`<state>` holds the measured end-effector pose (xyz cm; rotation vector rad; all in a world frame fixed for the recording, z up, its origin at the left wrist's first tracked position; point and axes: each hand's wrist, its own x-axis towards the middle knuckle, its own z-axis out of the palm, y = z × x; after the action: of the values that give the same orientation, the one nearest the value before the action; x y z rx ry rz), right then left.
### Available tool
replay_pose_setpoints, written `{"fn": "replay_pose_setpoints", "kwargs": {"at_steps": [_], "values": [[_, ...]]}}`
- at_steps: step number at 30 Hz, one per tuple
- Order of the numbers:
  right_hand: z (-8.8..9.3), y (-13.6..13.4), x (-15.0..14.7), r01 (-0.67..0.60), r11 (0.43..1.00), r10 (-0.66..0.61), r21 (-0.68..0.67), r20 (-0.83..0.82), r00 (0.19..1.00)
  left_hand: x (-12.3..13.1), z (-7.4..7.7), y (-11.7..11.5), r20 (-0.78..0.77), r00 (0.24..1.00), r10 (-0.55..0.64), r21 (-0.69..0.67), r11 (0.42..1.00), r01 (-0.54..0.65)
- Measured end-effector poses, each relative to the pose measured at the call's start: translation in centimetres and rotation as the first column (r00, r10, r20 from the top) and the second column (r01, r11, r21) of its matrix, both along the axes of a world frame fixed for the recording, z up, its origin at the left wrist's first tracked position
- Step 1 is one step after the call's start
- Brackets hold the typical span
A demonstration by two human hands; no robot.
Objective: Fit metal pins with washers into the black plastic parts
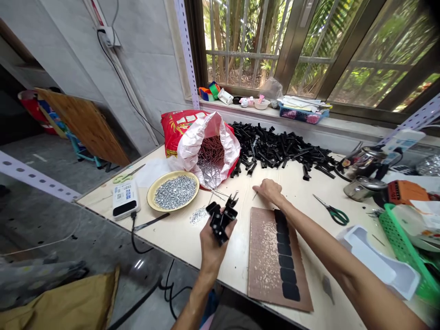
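My left hand (215, 247) is wrapped round a bunch of black clip-like plastic parts (220, 222), held above the table's front edge. Thin metal pins (233, 198) show at their far side. My right hand (270, 190) is stretched forward over the table, fingers closed and low to the surface. A short thin pin (255, 195) shows at its fingertips. Below my right forearm lies a brown board (263, 261) with a row of black rounded pads (286, 261). Left of the bunch, small metal washers (198, 215) are scattered on the table.
An open red and white bag (185, 142) holds reddish and silver pins. Beside it stands a yellow dish (150, 201) of small metal pieces. Black parts (275, 144) are heaped by the window. Scissors (333, 213), a white tray (371, 259) and a green basket (395, 243) lie right.
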<state>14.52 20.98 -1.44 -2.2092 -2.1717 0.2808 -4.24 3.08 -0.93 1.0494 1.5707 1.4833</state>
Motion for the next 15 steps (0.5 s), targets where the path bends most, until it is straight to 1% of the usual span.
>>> {"fn": "replay_pose_setpoints", "kwargs": {"at_steps": [3, 5, 6, 8, 9, 10, 11, 12, 13, 14, 15], "values": [[-1.1, 0.5, -0.5, 0.037, 0.998, -0.042, -0.041, -0.145, 0.989, 0.0, -0.3, 0.4, -0.095, 0.995, -0.023, -0.010, 1.000, 0.022], [-0.8, 0.5, -0.5, 0.046, 0.998, -0.052, -0.031, -0.236, 0.970, -0.3, -0.4, 0.5, -0.138, 0.990, -0.035, -0.019, 0.999, 0.033], [-0.3, 0.4, -0.5, 0.041, 0.999, -0.042, -0.010, -0.284, 0.958, -0.4, -0.4, 0.5, -0.151, 0.988, -0.041, -0.022, 0.999, 0.038], [1.4, -0.2, -0.5, 0.014, 0.998, 0.013, 0.068, -0.387, 0.922, -0.5, -0.2, 0.5, -0.175, 0.983, -0.062, -0.026, 0.998, 0.059], [2.5, -0.8, -0.6, -0.009, 0.991, 0.073, 0.134, -0.482, 0.873, -0.5, 0.0, 0.5, -0.188, 0.979, -0.081, -0.025, 0.997, 0.078], [3.8, -1.4, -0.9, -0.030, 0.977, 0.153, 0.212, -0.599, 0.786, -0.4, 0.2, 0.5, -0.204, 0.973, -0.108, -0.024, 0.994, 0.105], [5.1, -2.2, -1.3, -0.049, 0.956, 0.250, 0.290, -0.712, 0.657, -0.3, 0.5, 0.6, -0.225, 0.964, -0.140, -0.019, 0.990, 0.139], [6.4, -3.1, -1.8, -0.066, 0.930, 0.345, 0.362, -0.796, 0.498, -0.1, 0.7, 0.7, -0.249, 0.954, -0.168, -0.016, 0.985, 0.169], [7.6, -4.0, -2.3, -0.085, 0.902, 0.425, 0.422, -0.839, 0.339, 0.1, 0.9, 0.8, -0.276, 0.942, -0.189, -0.016, 0.981, 0.192], [8.6, -4.9, -2.9, -0.110, 0.878, 0.479, 0.466, -0.851, 0.218, 0.2, 1.2, 0.9, -0.303, 0.931, -0.205, -0.020, 0.978, 0.209], [9.5, -5.8, -3.5, -0.144, 0.859, 0.511, 0.492, -0.845, 0.158, 0.4, 1.4, 0.9, -0.326, 0.921, -0.214, -0.024, 0.976, 0.218]]}}
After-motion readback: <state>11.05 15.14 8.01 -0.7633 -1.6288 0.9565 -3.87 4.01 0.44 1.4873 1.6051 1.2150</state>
